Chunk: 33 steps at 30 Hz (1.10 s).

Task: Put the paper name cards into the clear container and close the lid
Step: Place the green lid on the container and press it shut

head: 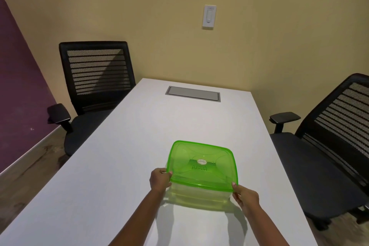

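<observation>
A clear container (199,193) stands on the white table (119,166), near its front edge. A translucent green lid (203,164) with a round white sticker lies on top of it. Through the lid I see a paper card with handwriting inside. My left hand (159,179) grips the lid's near left corner, thumb on top. My right hand (245,197) pinches the near right corner of the lid and container. Both forearms reach in from the bottom edge.
A grey cable hatch (192,94) is set into the far end of the table. A black mesh office chair (95,86) stands at the far left, another black chair (329,146) at the right. A wall switch (209,17) is ahead.
</observation>
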Each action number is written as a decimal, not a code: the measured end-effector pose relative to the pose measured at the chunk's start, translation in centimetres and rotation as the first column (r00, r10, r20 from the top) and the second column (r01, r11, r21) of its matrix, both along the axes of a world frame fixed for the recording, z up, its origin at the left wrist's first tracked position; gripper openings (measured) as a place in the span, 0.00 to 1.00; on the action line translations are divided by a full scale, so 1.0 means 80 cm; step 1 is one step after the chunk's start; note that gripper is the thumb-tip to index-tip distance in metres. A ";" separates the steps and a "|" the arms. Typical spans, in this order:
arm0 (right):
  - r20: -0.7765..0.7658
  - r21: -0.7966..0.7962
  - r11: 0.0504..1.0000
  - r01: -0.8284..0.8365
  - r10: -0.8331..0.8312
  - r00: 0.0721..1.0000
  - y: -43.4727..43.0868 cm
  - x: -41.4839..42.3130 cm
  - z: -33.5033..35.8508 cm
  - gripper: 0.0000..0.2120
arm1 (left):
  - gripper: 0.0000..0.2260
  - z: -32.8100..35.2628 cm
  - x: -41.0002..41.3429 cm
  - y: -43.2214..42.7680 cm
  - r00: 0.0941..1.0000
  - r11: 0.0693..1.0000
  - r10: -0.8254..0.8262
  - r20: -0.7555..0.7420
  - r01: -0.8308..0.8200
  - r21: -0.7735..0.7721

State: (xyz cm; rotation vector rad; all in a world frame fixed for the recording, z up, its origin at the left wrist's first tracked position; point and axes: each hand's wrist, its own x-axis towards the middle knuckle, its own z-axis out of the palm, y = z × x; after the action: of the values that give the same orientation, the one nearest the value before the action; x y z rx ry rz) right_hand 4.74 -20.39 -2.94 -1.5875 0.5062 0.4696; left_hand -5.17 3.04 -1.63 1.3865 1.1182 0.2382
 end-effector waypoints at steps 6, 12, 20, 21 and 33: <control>-0.026 0.029 0.999 0.029 -0.028 0.999 0.005 -0.001 0.008 0.17 | 0.13 0.000 -0.001 0.005 1.000 1.000 0.001 0.002 -0.001 -0.009; -0.051 0.061 0.998 -0.019 0.022 0.998 0.001 0.003 0.016 0.13 | 0.14 0.006 0.000 0.017 0.999 0.989 -0.040 -0.012 0.038 -0.145; -0.074 0.064 0.994 -0.085 0.090 0.993 -0.002 0.001 0.027 0.11 | 0.13 0.011 0.004 0.020 0.996 0.980 -0.086 -0.034 0.078 -0.185; -0.080 0.071 0.992 -0.100 0.105 0.991 -0.003 0.001 0.031 0.09 | 0.12 0.014 0.003 0.022 0.992 0.972 -0.114 -0.044 0.103 -0.210; -0.014 -0.133 0.959 -0.249 0.249 0.968 0.022 0.059 0.050 0.04 | 0.05 0.035 0.055 0.048 0.974 0.955 -0.223 -0.033 0.212 -0.209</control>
State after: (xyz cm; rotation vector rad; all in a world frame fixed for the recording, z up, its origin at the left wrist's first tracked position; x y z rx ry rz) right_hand 9.47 -18.65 1.07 -1.7917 0.3419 0.6340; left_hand -0.78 6.88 1.15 1.3253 0.9961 -0.0745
